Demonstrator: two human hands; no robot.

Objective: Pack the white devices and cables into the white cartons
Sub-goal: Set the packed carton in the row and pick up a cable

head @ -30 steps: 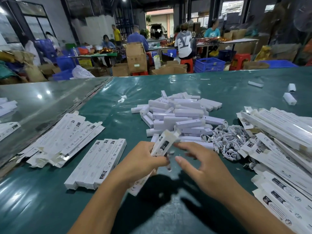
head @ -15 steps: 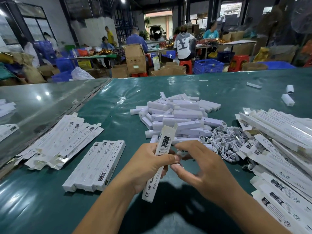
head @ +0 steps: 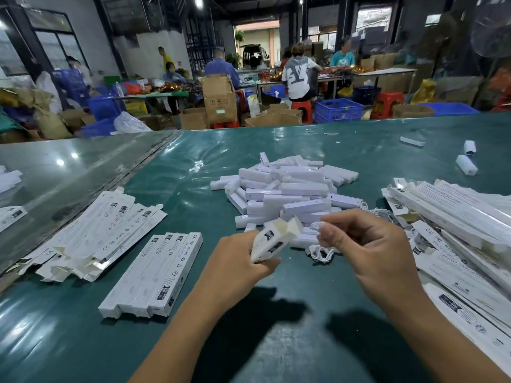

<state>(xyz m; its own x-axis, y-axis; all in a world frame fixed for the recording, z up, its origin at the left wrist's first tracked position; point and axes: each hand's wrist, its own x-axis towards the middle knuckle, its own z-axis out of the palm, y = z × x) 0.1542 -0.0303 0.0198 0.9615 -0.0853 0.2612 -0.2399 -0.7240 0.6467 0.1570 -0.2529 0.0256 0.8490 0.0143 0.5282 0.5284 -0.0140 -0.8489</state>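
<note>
Left hand (head: 243, 258) gripping an open-ended white carton (head: 276, 239), open flaps pointing up and away. Right hand (head: 370, 252) just right of it, pinching a coiled white cable (head: 320, 251) near the carton mouth, coil dangling below the fingers. Pile of white devices (head: 287, 192) lying just beyond both hands on the green tabletop (head: 193, 341). Filled cartons (head: 154, 275) sitting left of the left hand; flat cartons (head: 456, 217) stacking up right of the right hand.
</note>
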